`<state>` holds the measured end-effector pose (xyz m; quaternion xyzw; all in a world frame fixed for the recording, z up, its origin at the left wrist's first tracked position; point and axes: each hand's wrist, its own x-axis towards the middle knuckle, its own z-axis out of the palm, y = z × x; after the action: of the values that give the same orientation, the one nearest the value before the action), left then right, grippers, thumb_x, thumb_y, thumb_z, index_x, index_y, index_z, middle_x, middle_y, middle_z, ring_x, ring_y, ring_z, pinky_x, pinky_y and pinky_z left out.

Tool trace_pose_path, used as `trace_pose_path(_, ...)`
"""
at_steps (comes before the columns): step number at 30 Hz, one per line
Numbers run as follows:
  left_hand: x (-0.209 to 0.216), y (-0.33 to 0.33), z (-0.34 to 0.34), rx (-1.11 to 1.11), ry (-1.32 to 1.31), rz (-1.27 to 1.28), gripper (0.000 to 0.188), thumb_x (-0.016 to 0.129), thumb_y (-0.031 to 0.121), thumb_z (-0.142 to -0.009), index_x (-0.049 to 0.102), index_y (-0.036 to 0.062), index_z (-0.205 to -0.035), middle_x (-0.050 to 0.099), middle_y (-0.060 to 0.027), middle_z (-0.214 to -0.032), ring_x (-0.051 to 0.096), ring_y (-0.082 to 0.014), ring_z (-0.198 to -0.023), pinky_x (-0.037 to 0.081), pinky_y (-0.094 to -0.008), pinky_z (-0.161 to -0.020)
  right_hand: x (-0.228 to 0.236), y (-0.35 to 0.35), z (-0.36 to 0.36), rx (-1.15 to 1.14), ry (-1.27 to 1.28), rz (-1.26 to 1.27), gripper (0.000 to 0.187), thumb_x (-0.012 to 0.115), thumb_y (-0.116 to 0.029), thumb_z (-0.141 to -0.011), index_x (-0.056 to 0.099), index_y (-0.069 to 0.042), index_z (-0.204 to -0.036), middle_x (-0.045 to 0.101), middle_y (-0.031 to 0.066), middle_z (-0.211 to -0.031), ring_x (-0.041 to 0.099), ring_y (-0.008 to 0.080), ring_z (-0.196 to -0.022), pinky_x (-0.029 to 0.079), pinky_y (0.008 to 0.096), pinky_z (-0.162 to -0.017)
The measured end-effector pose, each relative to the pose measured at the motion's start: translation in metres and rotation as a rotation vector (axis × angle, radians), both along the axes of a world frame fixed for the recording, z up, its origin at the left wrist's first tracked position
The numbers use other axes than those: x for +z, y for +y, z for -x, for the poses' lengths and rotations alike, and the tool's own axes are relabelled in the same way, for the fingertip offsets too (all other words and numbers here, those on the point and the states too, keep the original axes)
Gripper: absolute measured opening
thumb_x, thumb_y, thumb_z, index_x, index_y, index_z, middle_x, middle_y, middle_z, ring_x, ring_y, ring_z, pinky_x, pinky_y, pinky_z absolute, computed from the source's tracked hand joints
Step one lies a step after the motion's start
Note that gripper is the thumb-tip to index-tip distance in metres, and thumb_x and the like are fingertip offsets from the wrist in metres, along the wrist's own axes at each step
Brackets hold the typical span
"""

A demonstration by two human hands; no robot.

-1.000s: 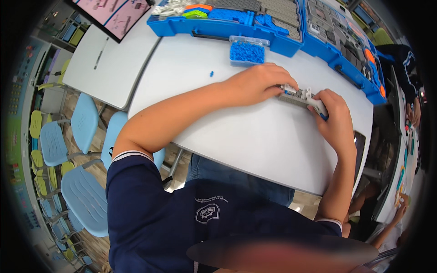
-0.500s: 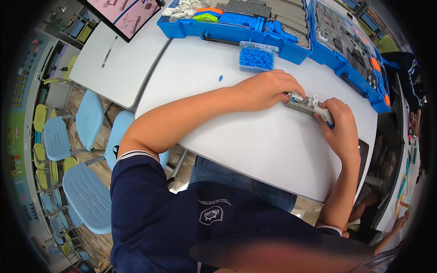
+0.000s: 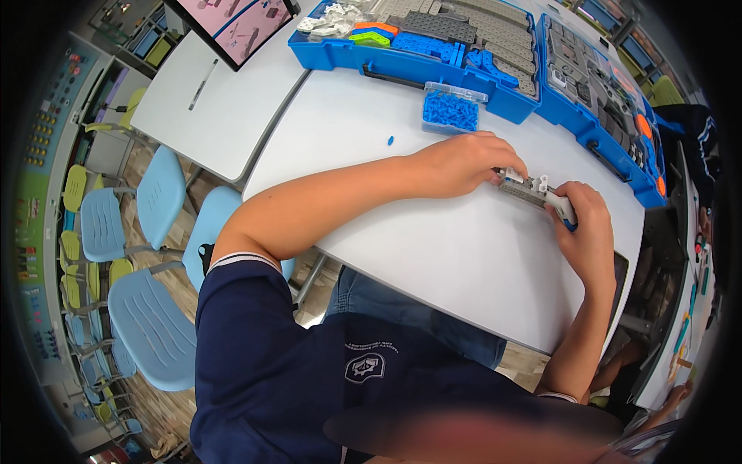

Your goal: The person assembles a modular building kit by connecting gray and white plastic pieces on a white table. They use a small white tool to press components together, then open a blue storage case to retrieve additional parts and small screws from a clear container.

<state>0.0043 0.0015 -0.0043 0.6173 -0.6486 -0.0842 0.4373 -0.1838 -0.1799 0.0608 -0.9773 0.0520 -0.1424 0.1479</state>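
Note:
Both hands hold a small assembly over the right part of the white table (image 3: pixel 433 232). It is built on a grey perforated beam (image 3: pixel 522 193) with white connector pieces (image 3: pixel 539 184) on top. My left hand (image 3: pixel 471 164) pinches its left end, the fingertips partly covering the parts there. At the other end, my right hand (image 3: pixel 585 224) is closed around a light grey rounded piece (image 3: pixel 562 207) with a dark blue tip, which meets the beam. Beyond my left hand stands a clear box (image 3: pixel 451 112) full of small blue pegs. One loose blue peg (image 3: pixel 390 141) lies to its left.
Two open blue cases (image 3: pixel 510 110) of sorted building parts line the far side. A tablet (image 3: pixel 232 31) showing pictures of parts stands at the far left. A dark flat object (image 3: pixel 620 274) lies beside my right wrist. Blue chairs (image 3: pixel 154 329) stand left; another person's hand (image 3: pixel 680 393) shows at far right.
The whole view has shifted, so the table and hands appear slightly further right and lower. Both hands keep their hold on the assembly, with little other movement.

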Motion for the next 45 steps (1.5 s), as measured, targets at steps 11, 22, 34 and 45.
trace_pose_path(11,-0.0005,-0.0004,-0.0006,0.008,-0.012,0.004,0.035,0.068,-0.004,-0.087,0.07,0.0085,-0.12,0.071,-0.0069,-0.119,0.063,-0.0299,-0.114,0.051,-0.042,-0.1,-0.0024,-0.0014,-0.002,0.033,-0.049,0.021,0.023,0.074,0.003,-0.077,0.063,-0.002,-0.097,0.062,0.0164,-0.084,0.057,0.0381,-0.081,0.045,0.0441,-0.079)
trace_pose_path(22,-0.0002,-0.0002,-0.0004,0.012,-0.014,0.003,0.034,0.069,-0.003,-0.088,0.07,0.0085,-0.12,0.071,-0.0064,-0.119,0.063,-0.0295,-0.114,0.051,-0.042,-0.1,-0.0023,-0.001,-0.002,0.023,-0.051,0.023,0.025,0.074,0.003,-0.076,0.063,-0.002,-0.097,0.062,0.0158,-0.086,0.056,0.037,-0.081,0.044,0.0439,-0.077)
trace_pose_path(34,0.002,0.0003,-0.0024,-0.008,-0.016,-0.009,0.037,0.076,0.003,-0.084,0.071,0.0086,-0.12,0.071,-0.0064,-0.119,0.063,-0.0301,-0.114,0.051,-0.0418,-0.1,-0.004,-0.0023,-0.0031,0.026,-0.042,0.007,0.025,0.073,0.003,-0.076,0.063,-0.002,-0.099,0.063,0.0171,-0.088,0.058,0.0388,-0.085,0.045,0.0446,-0.079)
trace_pose_path(45,0.0014,-0.0002,-0.0036,0.053,-0.029,-0.047,0.043,0.079,0.008,-0.081,0.072,0.017,-0.123,0.072,-0.0046,-0.118,0.066,-0.0236,-0.106,0.055,-0.0354,-0.089,-0.0032,-0.0065,0.0023,0.019,0.058,-0.021,0.023,0.076,-0.003,-0.081,0.063,0.001,-0.1,0.068,0.0171,-0.096,0.062,0.0391,-0.093,0.049,0.0432,-0.084)
